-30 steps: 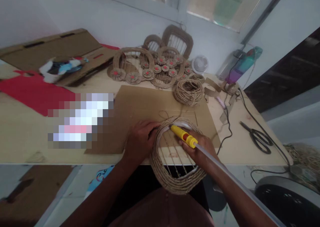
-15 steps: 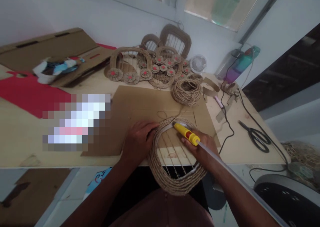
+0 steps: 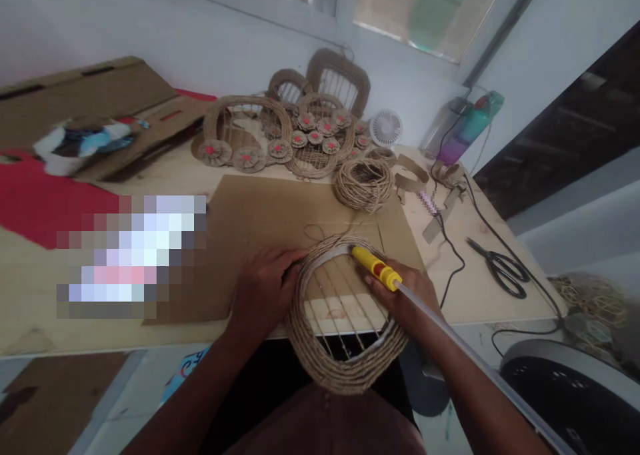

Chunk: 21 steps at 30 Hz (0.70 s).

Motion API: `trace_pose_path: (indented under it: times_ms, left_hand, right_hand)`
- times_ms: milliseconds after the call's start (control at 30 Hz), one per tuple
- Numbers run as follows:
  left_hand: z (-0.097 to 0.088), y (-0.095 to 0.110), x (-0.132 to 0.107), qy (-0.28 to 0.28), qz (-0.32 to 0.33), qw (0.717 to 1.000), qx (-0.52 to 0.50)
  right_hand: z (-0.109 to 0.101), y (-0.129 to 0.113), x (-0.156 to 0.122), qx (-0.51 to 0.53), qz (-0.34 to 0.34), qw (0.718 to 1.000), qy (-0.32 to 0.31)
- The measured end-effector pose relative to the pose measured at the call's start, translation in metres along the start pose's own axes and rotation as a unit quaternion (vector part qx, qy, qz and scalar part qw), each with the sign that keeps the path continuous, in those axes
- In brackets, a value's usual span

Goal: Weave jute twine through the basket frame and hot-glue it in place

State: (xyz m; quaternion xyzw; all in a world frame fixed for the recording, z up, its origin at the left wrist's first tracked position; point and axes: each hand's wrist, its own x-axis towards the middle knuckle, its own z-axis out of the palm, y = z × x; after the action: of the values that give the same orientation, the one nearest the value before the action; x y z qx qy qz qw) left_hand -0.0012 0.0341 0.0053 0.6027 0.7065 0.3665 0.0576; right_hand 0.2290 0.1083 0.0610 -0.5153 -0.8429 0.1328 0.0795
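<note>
A jute-wrapped oval frame (image 3: 320,361) with thin strings across its opening lies over the table's front edge. My left hand (image 3: 265,288) is closed on the frame's left rim, fingers curled over the twine. My right hand (image 3: 407,295) grips a yellow glue gun (image 3: 375,268) with a clear glue stick trailing back along my forearm. The gun's tip touches the frame's upper rim, where a white bare patch shows. A loose twine end runs from the rim toward a jute twine coil (image 3: 363,185).
A flat cardboard sheet (image 3: 265,215) lies under the frame. Finished jute frames with rosettes (image 3: 295,135) stand at the back, beside a small white fan (image 3: 386,128). Black scissors (image 3: 500,268) and a cable lie right. Red paper (image 3: 30,198) and folded cardboard sit left.
The view has shifted slightly, so everything sits a little further left. The glue gun's tip has crept slightly rightward along the upper rim. My left hand keeps its hold.
</note>
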Motion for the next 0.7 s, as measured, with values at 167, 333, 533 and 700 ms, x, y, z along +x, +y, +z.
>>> trace_pose_path:
  times_ms: [167, 333, 533, 700]
  left_hand:
    - [0.001, -0.001, -0.001, 0.001, 0.001, 1.000, -0.006]
    - [0.001, -0.001, 0.000, 0.005, 0.001, 1.000, -0.009]
    - [0.001, -0.003, 0.000, 0.002, 0.004, 1.000, -0.005]
    - [0.001, -0.002, -0.001, 0.004, 0.007, 1.000, -0.004]
  right_hand:
    - [0.004, -0.015, 0.002, 0.006, -0.035, 0.999, -0.015]
    - [0.000, -0.011, 0.002, -0.015, -0.016, 1.000, -0.021]
    - [-0.003, 0.004, -0.004, -0.027, 0.007, 1.000, 0.013]
    - [-0.001, -0.012, 0.004, -0.016, -0.030, 0.999, -0.008]
